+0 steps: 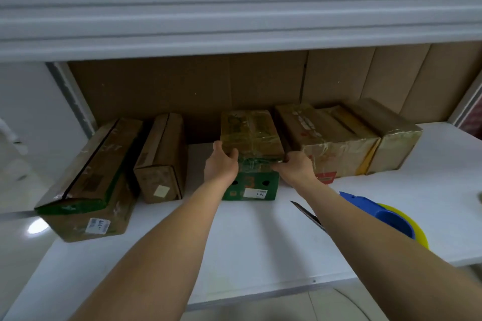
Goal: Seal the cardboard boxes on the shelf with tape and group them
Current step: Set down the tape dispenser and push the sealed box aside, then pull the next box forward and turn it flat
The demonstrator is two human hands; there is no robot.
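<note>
Both hands clasp the green-fronted box (251, 148) at its near top corners: the left hand (221, 164) curls over the left edge, the right hand (296, 167) grips the right. Just beyond the right hand a taped box (313, 135) almost touches. Left of the left hand, bare shelf (198, 164) separates a narrow box (161, 156). A tape dispenser (386, 214) lies beside the right forearm.

there is one view only, from a wide-angle camera worn on the person's head. it looks forward and down into a white shelf (260, 242), close enough that both forearms stretch away from the bottom edge. the upper shelf's underside (234, 8) fills the top of the frame, bent by the lens. the floor (326, 305) shows at the bottom.
</note>
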